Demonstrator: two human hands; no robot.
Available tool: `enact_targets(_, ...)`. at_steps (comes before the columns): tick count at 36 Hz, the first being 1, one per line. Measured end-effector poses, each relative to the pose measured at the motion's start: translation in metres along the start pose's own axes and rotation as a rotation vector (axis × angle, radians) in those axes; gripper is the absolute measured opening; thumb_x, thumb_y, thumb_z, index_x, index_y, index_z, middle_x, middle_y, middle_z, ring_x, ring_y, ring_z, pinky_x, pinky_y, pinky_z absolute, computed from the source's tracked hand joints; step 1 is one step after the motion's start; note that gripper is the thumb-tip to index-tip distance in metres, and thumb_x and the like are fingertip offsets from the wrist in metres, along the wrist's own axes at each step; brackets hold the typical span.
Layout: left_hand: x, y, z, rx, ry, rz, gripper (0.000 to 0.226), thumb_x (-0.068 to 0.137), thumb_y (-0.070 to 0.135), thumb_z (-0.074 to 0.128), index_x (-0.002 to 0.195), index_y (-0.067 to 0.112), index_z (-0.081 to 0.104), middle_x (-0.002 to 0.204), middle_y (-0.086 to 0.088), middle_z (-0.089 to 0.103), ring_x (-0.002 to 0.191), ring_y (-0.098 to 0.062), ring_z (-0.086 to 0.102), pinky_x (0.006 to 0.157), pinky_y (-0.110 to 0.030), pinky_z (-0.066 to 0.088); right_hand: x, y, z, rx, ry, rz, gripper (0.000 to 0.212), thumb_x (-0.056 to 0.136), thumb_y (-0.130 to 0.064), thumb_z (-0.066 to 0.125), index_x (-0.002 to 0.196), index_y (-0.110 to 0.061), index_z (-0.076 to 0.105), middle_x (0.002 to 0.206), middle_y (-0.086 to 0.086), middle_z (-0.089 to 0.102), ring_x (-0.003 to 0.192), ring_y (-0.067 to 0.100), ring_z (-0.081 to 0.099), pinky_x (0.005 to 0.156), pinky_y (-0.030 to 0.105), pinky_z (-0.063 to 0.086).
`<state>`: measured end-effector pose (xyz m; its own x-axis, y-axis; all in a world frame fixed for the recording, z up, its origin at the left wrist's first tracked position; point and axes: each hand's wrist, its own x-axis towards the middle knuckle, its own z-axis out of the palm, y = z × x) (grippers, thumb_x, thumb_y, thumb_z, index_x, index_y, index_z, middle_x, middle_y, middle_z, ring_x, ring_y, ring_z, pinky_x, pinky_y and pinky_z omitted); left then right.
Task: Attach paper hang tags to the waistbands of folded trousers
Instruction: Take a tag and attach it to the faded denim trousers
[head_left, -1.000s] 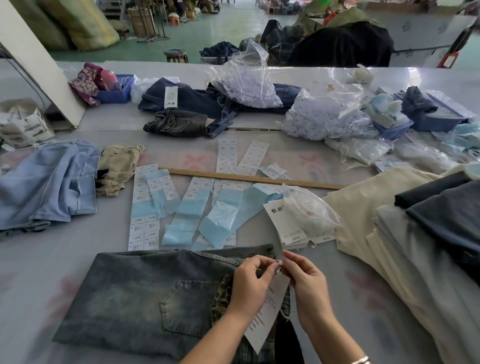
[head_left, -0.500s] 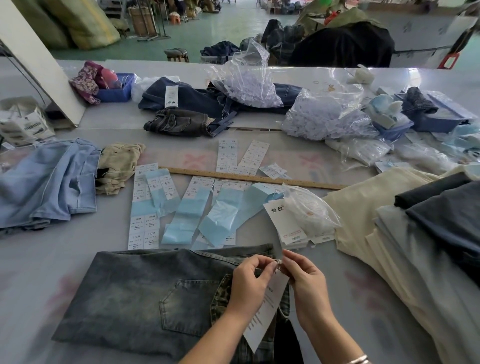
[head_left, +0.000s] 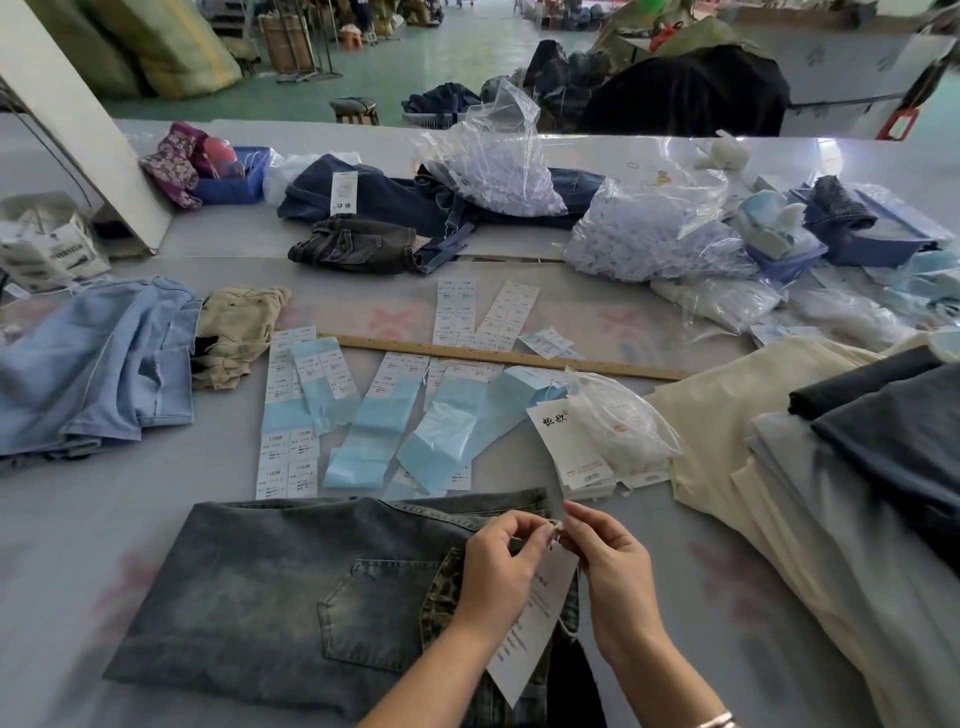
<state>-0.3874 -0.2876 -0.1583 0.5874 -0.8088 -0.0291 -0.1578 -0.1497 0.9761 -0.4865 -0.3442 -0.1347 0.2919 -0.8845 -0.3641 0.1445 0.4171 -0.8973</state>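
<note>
Folded grey washed jeans (head_left: 291, 587) lie in front of me with the waistband toward the right. A white paper hang tag (head_left: 535, 618) hangs over the waistband area between my hands. My left hand (head_left: 498, 566) and my right hand (head_left: 613, 566) meet above the tag's top end, each pinching its small fastener or string with thumb and fingertips. A pile of spare white hang tags (head_left: 576, 441) lies beyond, next to a clear bag (head_left: 618, 421).
Strips of size stickers on blue backing (head_left: 374, 415) and a wooden ruler (head_left: 509, 358) lie mid-table. Stacked folded trousers (head_left: 810, 467) fill the right side, light blue jeans (head_left: 98, 364) the left. Bags of fasteners (head_left: 654, 234) and dark jeans (head_left: 374, 244) sit farther back.
Both hands stay pinched together at the tag's top with only tiny finger shifts. The tag and jeans have not moved.
</note>
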Motion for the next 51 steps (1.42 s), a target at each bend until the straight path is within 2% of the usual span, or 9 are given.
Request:
enact_targets(10,0.000,-0.001,0.000,0.064,-0.008,0.033,0.007,0.088,0.021,0.069,0.083,0.024,0.068,0.082,0.005,0.069,0.078,-0.004,0.062,0.073,-0.016,0.049,0.001,0.003,-0.001,-0.061,-0.001,-0.047,0.019,0.085,-0.007,0.067,0.082,-0.023,0.077,0.079,0.005,0.073,0.068,0.010,0.067,0.058,0.018,0.052)
enact_targets(21,-0.001,0.000,0.001,0.055,-0.012,0.008,0.010,0.088,0.023,0.069,0.080,0.027,0.067,0.081,0.006,0.070,0.078,-0.004,0.064,0.074,-0.019,0.051,0.003,0.006,-0.002,-0.078,0.009,-0.058,0.018,0.085,-0.009,0.067,0.083,-0.025,0.077,0.081,0.003,0.074,0.071,0.010,0.069,0.058,0.017,0.052)
enact_targets(24,-0.001,0.000,0.004,-0.108,-0.021,-0.146,0.011,0.088,0.021,0.069,0.078,0.024,0.070,0.076,0.003,0.073,0.074,-0.006,0.067,0.067,-0.016,0.051,0.004,0.007,-0.002,-0.070,0.019,-0.072,0.018,0.084,-0.006,0.068,0.080,-0.021,0.077,0.079,0.005,0.074,0.070,0.010,0.068,0.059,0.016,0.052)
enact_targets(28,0.002,0.002,0.007,-0.677,-0.098,-0.552,0.005,0.078,0.009,0.072,0.081,0.007,0.069,0.075,-0.013,0.070,0.071,-0.024,0.064,0.074,-0.037,0.051,0.003,0.009,-0.001,-0.089,0.026,-0.116,0.018,0.083,-0.004,0.069,0.079,-0.020,0.077,0.080,0.004,0.074,0.073,0.011,0.069,0.061,0.015,0.052)
enact_targets(34,0.011,-0.001,0.001,-0.874,-0.179,-0.597,0.015,0.076,0.002,0.069,0.078,0.008,0.055,0.071,-0.016,0.061,0.057,-0.022,0.060,0.056,-0.030,0.052,0.006,0.013,0.000,-0.051,0.007,-0.053,0.014,0.083,-0.004,0.067,0.083,-0.015,0.076,0.081,0.008,0.074,0.074,0.015,0.070,0.061,0.018,0.053)
enact_targets(40,0.015,-0.002,0.014,-0.616,-0.103,-0.488,0.013,0.086,0.004,0.068,0.085,0.011,0.057,0.072,-0.006,0.068,0.068,-0.017,0.062,0.075,-0.034,0.049,0.017,0.018,0.001,-0.159,0.038,-0.119,0.019,0.087,-0.003,0.063,0.083,-0.017,0.075,0.082,0.006,0.074,0.078,0.016,0.069,0.065,0.020,0.053)
enact_targets(46,0.029,-0.015,-0.016,-0.086,-0.190,-0.239,0.014,0.088,0.023,0.069,0.100,0.024,0.060,0.101,0.007,0.068,0.097,-0.006,0.064,0.083,-0.016,0.050,0.033,0.014,-0.011,-0.136,0.166,-0.080,0.021,0.090,-0.001,0.056,0.093,-0.017,0.070,0.083,0.003,0.069,0.069,0.015,0.060,0.062,0.027,0.049)
enact_targets(48,0.033,-0.031,-0.050,0.148,-0.107,-0.132,0.016,0.090,0.022,0.066,0.104,0.026,0.059,0.108,0.009,0.062,0.104,-0.005,0.057,0.093,-0.019,0.047,0.038,0.010,-0.013,-0.149,0.234,-0.101,0.022,0.093,0.000,0.051,0.098,-0.015,0.067,0.091,0.000,0.065,0.074,0.010,0.057,0.069,0.024,0.045)
enact_targets(51,0.035,-0.063,-0.125,0.501,0.213,-0.098,0.030,0.086,0.017,0.070,0.115,0.016,0.061,0.121,-0.001,0.057,0.111,-0.014,0.052,0.097,-0.027,0.043,0.036,0.003,-0.002,-0.176,0.237,-0.177,0.025,0.094,0.003,0.047,0.097,-0.015,0.064,0.097,0.001,0.063,0.084,0.005,0.056,0.075,0.017,0.042)
